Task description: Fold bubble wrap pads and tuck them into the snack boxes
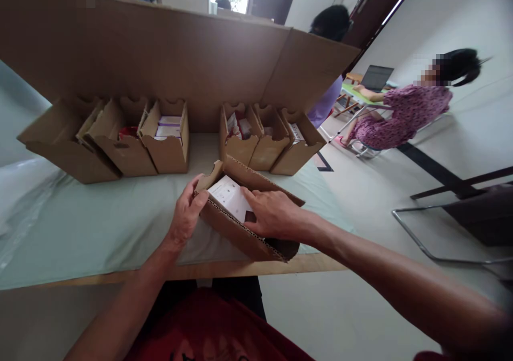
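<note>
A narrow open cardboard box (236, 239) lies at an angle near the front edge of the table. My left hand (187, 211) is closed on its left end, thumb over the near wall and fingers round the outside. My right hand (270, 211) reaches inside from the right, with thumb and index finger on a white carton (231, 196). Small printed marks show on the carton's top, and a dark patch is by my thumb. The other fingers of my right hand are curled and partly hidden.
Behind stand cardboard bins, three at left (166, 150) and three at right (239, 150), several with packages inside. A tall cardboard panel (192, 56) rises behind them. A pale green cloth (100, 227) covers the table. A person in a patterned garment (417, 110) sits at right.
</note>
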`<action>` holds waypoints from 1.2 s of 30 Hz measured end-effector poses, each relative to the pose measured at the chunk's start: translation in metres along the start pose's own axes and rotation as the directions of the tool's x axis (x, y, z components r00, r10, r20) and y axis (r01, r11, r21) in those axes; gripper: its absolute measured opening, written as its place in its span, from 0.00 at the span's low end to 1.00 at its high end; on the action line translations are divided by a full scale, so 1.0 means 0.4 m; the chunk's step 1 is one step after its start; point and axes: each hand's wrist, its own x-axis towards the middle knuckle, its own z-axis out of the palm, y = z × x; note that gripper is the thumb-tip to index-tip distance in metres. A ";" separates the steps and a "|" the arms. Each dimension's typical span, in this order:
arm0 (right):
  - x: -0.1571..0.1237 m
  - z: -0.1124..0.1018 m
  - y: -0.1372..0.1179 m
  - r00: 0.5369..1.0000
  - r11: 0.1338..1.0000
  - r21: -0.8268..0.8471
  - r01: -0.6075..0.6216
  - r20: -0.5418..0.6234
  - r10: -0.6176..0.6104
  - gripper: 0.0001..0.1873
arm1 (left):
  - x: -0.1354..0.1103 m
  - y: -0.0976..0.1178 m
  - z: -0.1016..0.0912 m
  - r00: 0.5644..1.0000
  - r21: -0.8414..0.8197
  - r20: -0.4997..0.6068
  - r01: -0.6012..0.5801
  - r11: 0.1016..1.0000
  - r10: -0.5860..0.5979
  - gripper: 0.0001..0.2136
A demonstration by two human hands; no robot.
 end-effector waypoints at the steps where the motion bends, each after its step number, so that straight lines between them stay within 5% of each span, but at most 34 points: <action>1: 0.002 0.008 -0.003 1.000 1.000 0.007 -0.020 0.006 0.020 0.34 | 0.007 0.008 0.008 1.000 0.022 0.005 0.006 1.000 -0.006 0.27; 7: -0.007 0.047 0.014 0.996 0.992 0.120 0.046 -0.084 -0.036 0.39 | 0.009 0.017 0.024 1.000 0.003 0.015 -0.015 1.000 0.015 0.23; 13: 0.005 0.042 0.009 0.990 0.991 0.079 0.107 -0.102 -0.098 0.25 | 0.007 0.004 0.018 1.000 0.016 0.013 -0.007 1.000 0.006 0.25; 15: -0.030 0.019 0.016 0.976 0.992 0.048 0.113 -0.191 -0.102 0.21 | 0.010 -0.014 0.006 1.000 0.009 0.011 0.005 1.000 -0.005 0.27; 17: -0.100 0.000 0.038 0.923 0.989 0.116 0.097 -0.381 -0.046 0.17 | 0.013 -0.037 -0.015 1.000 -0.019 0.015 -0.015 1.000 0.015 0.29; 19: -0.193 0.004 0.068 0.820 0.957 0.284 0.063 -0.561 0.112 0.13 | 0.016 -0.059 -0.043 0.998 -0.053 0.033 -0.053 0.997 0.055 0.30; 22: -0.314 0.088 0.103 0.712 0.809 0.582 -0.076 -0.537 0.453 0.09 | 0.013 -0.083 -0.078 0.991 -0.087 0.118 -0.058 0.994 0.068 0.31; 23: -0.335 0.135 0.104 0.713 0.730 0.673 -0.119 -0.454 0.534 0.11 | 0.009 -0.090 -0.084 0.985 -0.095 0.164 -0.038 0.995 0.053 0.32; 26: -0.332 0.286 0.069 0.823 0.520 0.843 -0.136 -0.196 0.533 0.15 | -0.009 -0.112 -0.079 0.962 -0.090 0.273 0.043 0.995 -0.017 0.34; 29: -0.269 0.382 0.006 0.871 0.482 0.869 -0.109 -0.151 0.468 0.24 | -0.028 -0.138 -0.065 0.961 -0.089 0.272 0.087 0.992 -0.060 0.33; 36: -0.129 0.373 -0.012 0.877 0.535 0.844 -0.019 -0.243 0.415 0.23 | -0.016 -0.163 -0.084 0.997 -0.081 0.068 0.044 0.996 -0.039 0.31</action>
